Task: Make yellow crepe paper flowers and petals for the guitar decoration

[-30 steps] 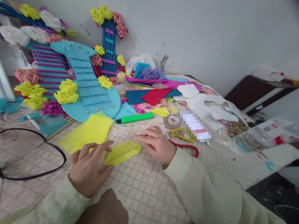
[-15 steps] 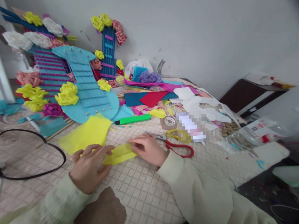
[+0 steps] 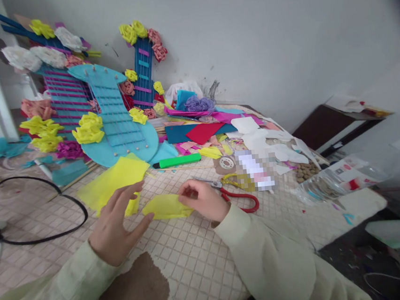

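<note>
Right hand (image 3: 204,199) pinches the folded yellow paper (image 3: 165,207), and the left hand (image 3: 117,224) is splayed open, thumb at its edge.

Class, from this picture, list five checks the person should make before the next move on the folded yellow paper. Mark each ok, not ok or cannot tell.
1. Right hand pinches the folded yellow paper at its right edge: ok.
2. Left hand holds the paper: not ok. It is open, fingers spread, thumb by the left edge.
3. Paper lies flat on the tiled table top: cannot tell.
4. Scissors apart from the paper: ok, they lie past the right hand.
5. Green highlighter apart from the paper: ok, it lies farther back.
</note>
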The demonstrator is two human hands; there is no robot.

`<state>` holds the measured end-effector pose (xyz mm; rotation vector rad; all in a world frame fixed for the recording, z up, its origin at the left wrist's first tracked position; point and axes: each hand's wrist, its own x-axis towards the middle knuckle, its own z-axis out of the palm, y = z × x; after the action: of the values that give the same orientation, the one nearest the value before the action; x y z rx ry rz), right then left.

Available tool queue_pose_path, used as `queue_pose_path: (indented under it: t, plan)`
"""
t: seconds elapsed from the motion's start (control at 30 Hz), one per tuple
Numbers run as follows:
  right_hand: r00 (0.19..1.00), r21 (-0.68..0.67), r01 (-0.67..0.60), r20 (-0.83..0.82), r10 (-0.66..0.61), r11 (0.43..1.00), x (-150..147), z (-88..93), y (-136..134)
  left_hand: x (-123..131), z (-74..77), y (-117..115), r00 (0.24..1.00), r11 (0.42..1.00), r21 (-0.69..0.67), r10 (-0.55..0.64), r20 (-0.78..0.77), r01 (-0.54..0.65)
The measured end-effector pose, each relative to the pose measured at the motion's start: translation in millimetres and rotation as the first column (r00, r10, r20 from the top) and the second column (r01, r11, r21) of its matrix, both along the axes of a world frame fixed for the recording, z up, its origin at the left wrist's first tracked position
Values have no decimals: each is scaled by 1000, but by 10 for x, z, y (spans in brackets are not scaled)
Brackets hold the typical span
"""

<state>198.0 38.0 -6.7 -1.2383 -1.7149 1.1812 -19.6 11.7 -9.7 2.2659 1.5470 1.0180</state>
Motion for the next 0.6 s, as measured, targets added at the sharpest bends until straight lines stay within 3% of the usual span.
queue_pose_path:
  t: [0.1,0.23,0.3,0.4,0.5,0.6]
  plan:
    - [950,-144,40,-302,-82,989,-16,32,-20,37,11,-2,943,984,-175,51,330,8]
    - [825,-254,60,-532,-191,965,-81,83,-88,130,-3,-39,734,898,-418,193,652,135]
    - [778,-253,75,-591,-215,964,-120,91,-130,178,24,-65,688,833,-502,225,690,230]
    - [812,-194,122,-544,-210,973,-178,76,-197,242,125,-103,746,766,-555,153,648,325]
    - [865,-160,112,-470,-176,981,-230,56,-260,286,212,-130,782,791,-550,156,604,267]
    - [877,-152,98,-454,-158,983,-268,44,-298,295,196,-139,781,790,-559,176,599,251]
